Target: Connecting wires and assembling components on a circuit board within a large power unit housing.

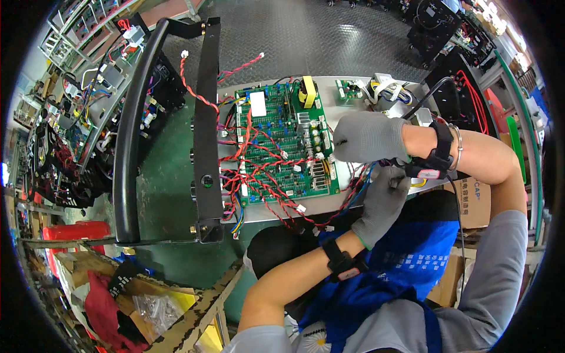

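Both my hands wear grey gloves and work close together at the right end of the green circuit board (276,170). My right hand (369,138) is closed in a fist above the metal chassis plate (340,110); whatever it grips is hidden under the fingers. Just below it, my left hand (385,203) has its fingers curled around a bundle of blue, red and dark wires (360,183). Twisted red wires (241,154) with white connectors sprawl over the board. A yellow transformer (307,92) stands on the board's far edge.
A black front panel (207,129) with a thick handle (130,135) rises at the left. Behind my right hand sits a power socket part with cables (391,94). An open carton (159,312) is at lower left, a red case (76,232) above it; other wired units (88,112) stand far left.
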`<state>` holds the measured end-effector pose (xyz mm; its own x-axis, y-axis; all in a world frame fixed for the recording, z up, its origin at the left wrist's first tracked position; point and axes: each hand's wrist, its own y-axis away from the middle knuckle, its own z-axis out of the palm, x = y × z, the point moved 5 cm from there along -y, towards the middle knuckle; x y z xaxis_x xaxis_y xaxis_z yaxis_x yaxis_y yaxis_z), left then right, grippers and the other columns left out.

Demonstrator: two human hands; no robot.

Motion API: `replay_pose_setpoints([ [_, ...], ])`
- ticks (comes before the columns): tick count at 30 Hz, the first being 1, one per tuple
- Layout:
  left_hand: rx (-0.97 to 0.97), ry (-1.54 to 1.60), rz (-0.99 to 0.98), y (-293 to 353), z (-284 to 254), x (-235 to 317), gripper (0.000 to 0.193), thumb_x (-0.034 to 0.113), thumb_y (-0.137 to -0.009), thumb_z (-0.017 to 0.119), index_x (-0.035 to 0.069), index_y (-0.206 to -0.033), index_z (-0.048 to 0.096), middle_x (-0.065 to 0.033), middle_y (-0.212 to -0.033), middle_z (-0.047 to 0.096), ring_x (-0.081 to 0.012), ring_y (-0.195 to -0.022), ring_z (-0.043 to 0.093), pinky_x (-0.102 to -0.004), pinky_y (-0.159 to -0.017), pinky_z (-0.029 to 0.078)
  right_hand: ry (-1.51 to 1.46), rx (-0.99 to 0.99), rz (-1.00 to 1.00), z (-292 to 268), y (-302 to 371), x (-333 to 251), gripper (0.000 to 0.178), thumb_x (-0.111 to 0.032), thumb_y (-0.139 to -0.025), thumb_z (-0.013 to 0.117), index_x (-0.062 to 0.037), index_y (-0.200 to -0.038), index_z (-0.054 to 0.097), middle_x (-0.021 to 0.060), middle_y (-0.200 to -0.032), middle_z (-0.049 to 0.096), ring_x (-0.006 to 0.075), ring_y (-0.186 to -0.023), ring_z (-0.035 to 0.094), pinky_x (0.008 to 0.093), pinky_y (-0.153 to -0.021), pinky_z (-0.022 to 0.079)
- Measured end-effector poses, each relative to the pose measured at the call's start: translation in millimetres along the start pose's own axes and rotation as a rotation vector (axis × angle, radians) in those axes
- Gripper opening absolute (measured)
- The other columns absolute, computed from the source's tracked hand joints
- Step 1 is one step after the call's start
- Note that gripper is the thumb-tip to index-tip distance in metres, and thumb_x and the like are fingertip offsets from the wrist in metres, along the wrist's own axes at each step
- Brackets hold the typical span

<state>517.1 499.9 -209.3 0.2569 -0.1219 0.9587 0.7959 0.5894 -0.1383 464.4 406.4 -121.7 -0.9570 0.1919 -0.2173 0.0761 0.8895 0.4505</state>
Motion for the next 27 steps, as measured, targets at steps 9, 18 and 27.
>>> replay_pose_setpoints([
  [9, 0.027, 0.035, 0.009, 5, -1, -3, 0.015, 0.007, -0.085, 0.063, 0.002, -0.096, 0.055, -0.0070, -0.074, 0.057, -0.0149, -0.067, 0.057, -0.0294, -0.063, 0.047, 0.031, -0.020, 0.030, 7, -6, -6, 0.031, -0.027, -0.078, 0.054, 0.0010, -0.077, 0.067, 0.0211, -0.075, 0.063, 0.0367, -0.069, 0.062, 0.0450, -0.067, 0.049],
  [18, -0.059, 0.040, -0.026, 6, -4, -6, 0.014, 0.014, -0.092, 0.060, 0.003, -0.099, 0.055, -0.0004, -0.081, 0.056, -0.0055, -0.070, 0.054, -0.0223, -0.058, 0.047, 0.093, 0.016, -0.005, 13, -15, -10, 0.030, -0.028, -0.075, 0.054, -0.0018, -0.078, 0.068, 0.0204, -0.073, 0.064, 0.0371, -0.069, 0.063, 0.0452, -0.065, 0.049],
  [27, -0.148, -0.019, 0.018, 10, -13, 37, 0.015, 0.011, -0.085, 0.063, 0.004, -0.097, 0.058, -0.0102, -0.083, 0.060, -0.0201, -0.069, 0.057, -0.0317, -0.064, 0.046, 0.382, -0.090, 0.111, -23, 33, 11, 0.039, -0.036, -0.085, 0.048, -0.0032, -0.088, 0.068, 0.0190, -0.086, 0.067, 0.0374, -0.080, 0.064, 0.0460, -0.072, 0.050],
])
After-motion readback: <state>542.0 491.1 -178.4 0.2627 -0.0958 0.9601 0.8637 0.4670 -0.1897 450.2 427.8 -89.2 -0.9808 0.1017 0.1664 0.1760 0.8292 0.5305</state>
